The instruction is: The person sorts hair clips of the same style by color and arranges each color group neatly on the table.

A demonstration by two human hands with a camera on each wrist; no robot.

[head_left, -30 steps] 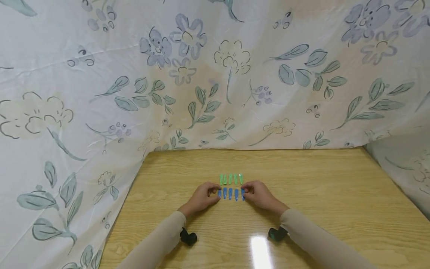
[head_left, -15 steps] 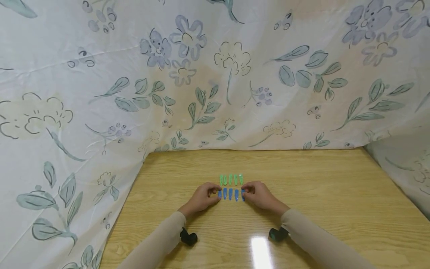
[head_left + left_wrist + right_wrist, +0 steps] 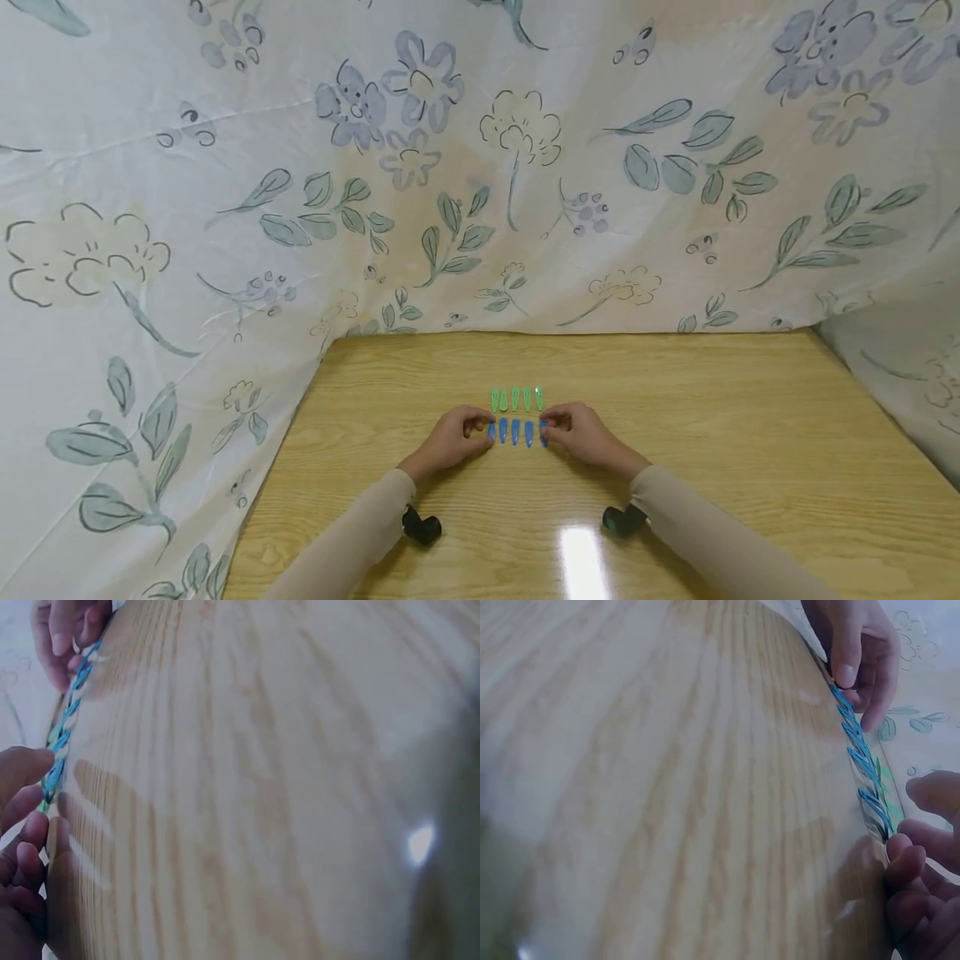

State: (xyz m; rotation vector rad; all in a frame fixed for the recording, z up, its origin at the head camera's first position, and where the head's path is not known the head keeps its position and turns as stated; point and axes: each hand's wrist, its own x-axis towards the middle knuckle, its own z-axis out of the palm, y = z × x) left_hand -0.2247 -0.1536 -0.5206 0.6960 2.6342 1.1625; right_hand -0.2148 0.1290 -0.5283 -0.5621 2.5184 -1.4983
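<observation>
Several blue snap hair clips (image 3: 515,432) lie side by side in a row on the wooden table (image 3: 675,417). Just behind them is a matching row of green snap hair clips (image 3: 515,399). My left hand (image 3: 455,436) holds the leftmost blue clip (image 3: 492,432) between thumb and forefinger, one at each end of it. At the other end of the row, my right hand (image 3: 581,433) does likewise with the rightmost blue clip (image 3: 544,434), partly covering it. Both wrist views show the clips edge-on, with fingertips (image 3: 45,761) close against them.
A floral cloth (image 3: 517,250) hangs behind the table and along both sides. Black wrist devices (image 3: 422,527) sit under the beige sleeves (image 3: 352,533). A bright light reflection (image 3: 583,562) shows on the near tabletop.
The head view shifts very slightly. Both hands and both rows of clips keep their places.
</observation>
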